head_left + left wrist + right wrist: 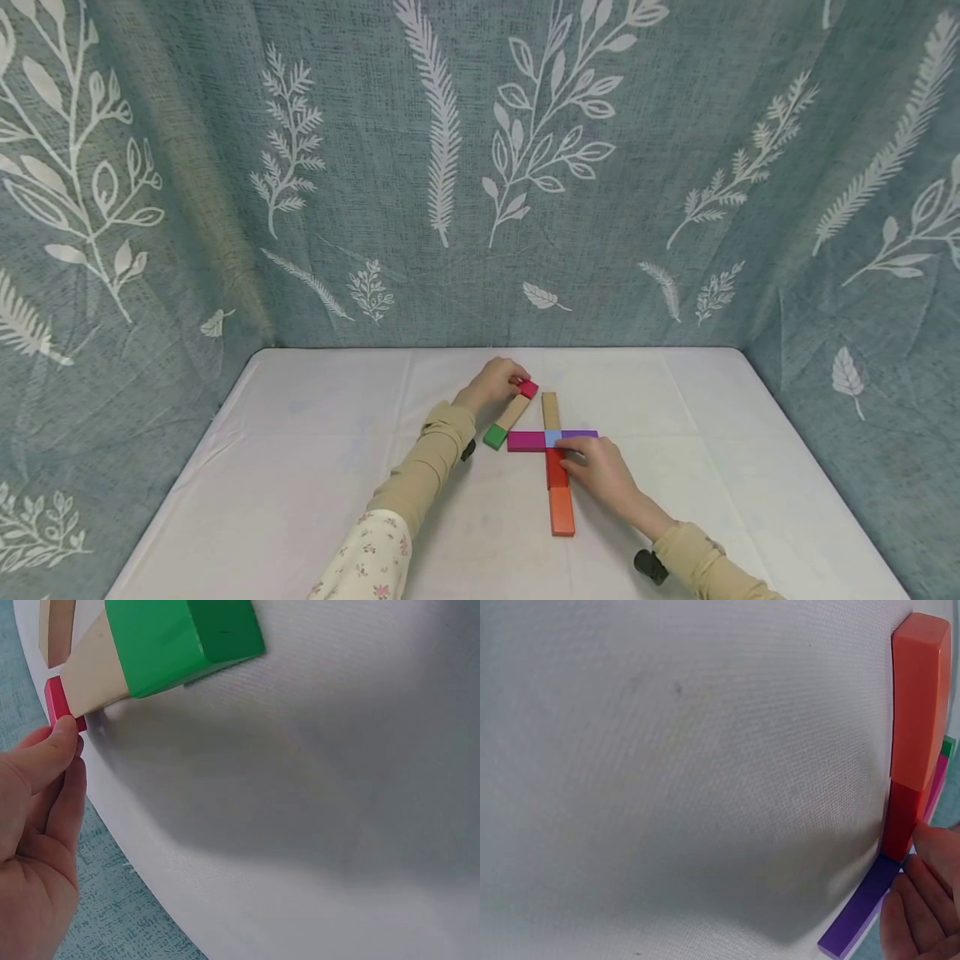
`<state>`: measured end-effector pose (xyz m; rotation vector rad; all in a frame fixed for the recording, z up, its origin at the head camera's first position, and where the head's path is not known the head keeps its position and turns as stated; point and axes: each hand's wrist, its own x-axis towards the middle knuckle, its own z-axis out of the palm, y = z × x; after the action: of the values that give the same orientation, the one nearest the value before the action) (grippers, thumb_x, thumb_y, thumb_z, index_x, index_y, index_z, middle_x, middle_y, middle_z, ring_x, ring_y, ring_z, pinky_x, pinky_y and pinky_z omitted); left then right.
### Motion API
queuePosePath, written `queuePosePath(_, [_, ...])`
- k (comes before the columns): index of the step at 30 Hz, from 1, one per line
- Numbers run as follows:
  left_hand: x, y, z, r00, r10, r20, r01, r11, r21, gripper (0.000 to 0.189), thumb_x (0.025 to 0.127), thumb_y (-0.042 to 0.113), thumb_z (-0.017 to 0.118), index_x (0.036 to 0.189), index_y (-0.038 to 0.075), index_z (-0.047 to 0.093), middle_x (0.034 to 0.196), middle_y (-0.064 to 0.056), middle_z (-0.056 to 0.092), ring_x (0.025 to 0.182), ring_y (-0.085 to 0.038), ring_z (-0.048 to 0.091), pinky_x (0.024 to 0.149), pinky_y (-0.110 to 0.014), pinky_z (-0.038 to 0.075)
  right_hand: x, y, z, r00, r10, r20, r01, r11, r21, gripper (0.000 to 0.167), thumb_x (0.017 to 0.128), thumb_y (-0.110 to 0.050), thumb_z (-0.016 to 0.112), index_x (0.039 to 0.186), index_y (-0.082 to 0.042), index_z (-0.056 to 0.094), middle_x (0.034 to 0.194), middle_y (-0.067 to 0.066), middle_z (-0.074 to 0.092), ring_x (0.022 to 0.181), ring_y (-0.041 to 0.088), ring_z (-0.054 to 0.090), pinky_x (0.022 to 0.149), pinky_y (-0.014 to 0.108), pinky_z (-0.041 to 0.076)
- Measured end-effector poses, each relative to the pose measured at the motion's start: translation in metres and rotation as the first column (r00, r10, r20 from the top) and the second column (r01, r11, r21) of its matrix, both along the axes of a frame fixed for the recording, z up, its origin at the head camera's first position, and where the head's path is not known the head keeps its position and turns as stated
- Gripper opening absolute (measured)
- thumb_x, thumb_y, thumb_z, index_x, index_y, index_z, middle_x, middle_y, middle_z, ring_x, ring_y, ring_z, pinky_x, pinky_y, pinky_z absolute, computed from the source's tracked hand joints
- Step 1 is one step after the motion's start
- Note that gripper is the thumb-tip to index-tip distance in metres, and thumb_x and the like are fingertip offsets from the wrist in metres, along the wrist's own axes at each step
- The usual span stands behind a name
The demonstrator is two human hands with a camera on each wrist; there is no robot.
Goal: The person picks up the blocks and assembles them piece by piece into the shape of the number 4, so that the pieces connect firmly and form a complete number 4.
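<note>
My left hand (492, 385) pinches a small crimson block (528, 389) between thumb and fingers. That block sits against the far end of a plain wooden block (513, 412), with a green block (495, 437) at its near end; this row slants. Beside it lies a cross of blocks: a light blue block (552, 438) in the middle, magenta (527, 442) to the left, purple (861, 907) to the right. My right hand (602, 471) rests its fingertips at the light blue block and the red block (904, 821), fingers slightly bent. Its fingers partly cover the purple block in the head view.
Another plain wooden block (551, 410) runs away from the cross's middle, and an orange block (562, 511) extends the red one toward me. All lie on a white-covered table (300, 467). A patterned blue-green curtain (465, 167) hangs behind and on both sides.
</note>
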<state>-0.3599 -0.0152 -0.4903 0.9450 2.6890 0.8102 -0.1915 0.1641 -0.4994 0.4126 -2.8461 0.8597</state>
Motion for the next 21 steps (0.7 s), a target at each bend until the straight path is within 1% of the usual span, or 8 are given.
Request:
queuePosePath(7, [0.0028, 0.0003, 0.0042, 0.999, 0.024, 0.044, -0.023, 1.0, -0.021, 0.026, 0.084, -0.004, 0.066, 0.109, 0.0, 0.07, 0.104, -0.012, 0.071, 0.098, -0.022, 0.066, 0.085, -0.03, 0.053, -0.0001, -0.0007, 0.0001, 1.0, -0.018, 0.005, 0.018, 1.0, 0.0, 0.026, 0.075, -0.003, 0.076, 0.101, -0.003, 0.073, 0.096, 0.008, 0.074, 0.092, 0.023, 0.069, 0.078, 0.037, 0.057])
queuePosePath(11, [0.0042, 0.0002, 0.0054, 0.998, 0.026, 0.063, -0.024, 0.999, -0.029, 0.028, 0.084, -0.006, 0.064, 0.111, 0.0, 0.069, 0.106, -0.013, 0.071, 0.1, -0.022, 0.066, 0.087, -0.03, 0.053, -0.0008, -0.0016, 0.0004, 0.999, -0.03, 0.024, 0.031, 0.999, -0.014, 0.026, 0.076, -0.003, 0.076, 0.102, -0.003, 0.073, 0.097, 0.008, 0.074, 0.093, 0.023, 0.069, 0.08, 0.037, 0.056])
queuePosePath(21, [0.0051, -0.0027, 0.0044, 0.997, 0.034, 0.063, -0.032, 0.999, -0.036, 0.027, 0.086, -0.007, 0.061, 0.111, 0.0, 0.069, 0.106, -0.013, 0.071, 0.104, -0.023, 0.065, 0.092, -0.032, 0.051, -0.0057, -0.0034, 0.0008, 0.999, -0.028, 0.046, 0.029, 0.999, -0.019, 0.026, 0.076, -0.003, 0.076, 0.102, -0.004, 0.073, 0.097, 0.008, 0.074, 0.093, 0.023, 0.069, 0.081, 0.037, 0.056])
